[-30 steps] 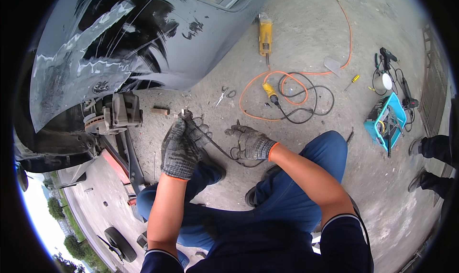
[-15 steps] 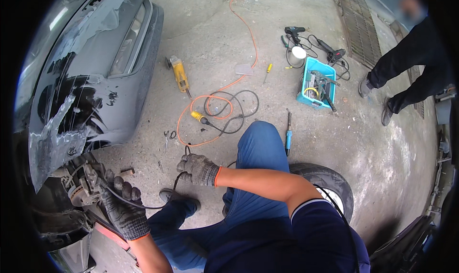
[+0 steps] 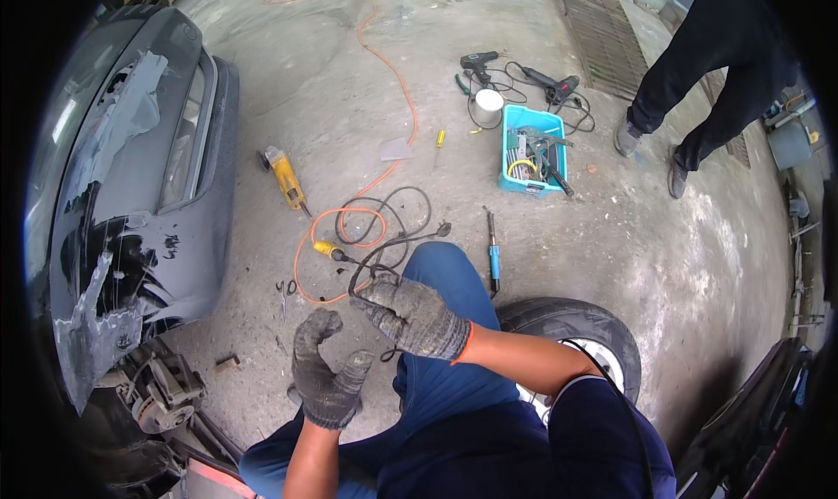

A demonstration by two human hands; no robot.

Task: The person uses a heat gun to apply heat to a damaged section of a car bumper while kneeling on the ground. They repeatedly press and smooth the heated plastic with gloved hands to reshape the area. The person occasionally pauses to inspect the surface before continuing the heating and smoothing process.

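My right hand [image 3: 412, 317], in a grey knit glove with an orange cuff, is closed around a thin black cable [image 3: 355, 274] in front of my bent knee. The cable loops up and away from the glove, with a small dark end piece [image 3: 443, 229] at its far tip. Just to the left and nearer, my gloved left hand [image 3: 327, 372] is open, its thumb and curled fingers apart with nothing between them. A bare wheel hub with a brake disc [image 3: 163, 412] sits at the lower left, under the car body.
The scraped grey car body [image 3: 196, 254] stands left. On the concrete lie a yellow angle grinder [image 3: 284, 178], an orange extension cord [image 3: 397, 71], a blue-handled tool [image 3: 494, 263] and a turquoise tool bin [image 3: 532, 185]. A tyre [image 3: 567, 316] is beside me; another person's legs [image 3: 698, 89] stand right.
Both hands have moved away from the wheel hub, to the right. My left hand has let go of the cable; my right hand still grips it. The view has turned left.
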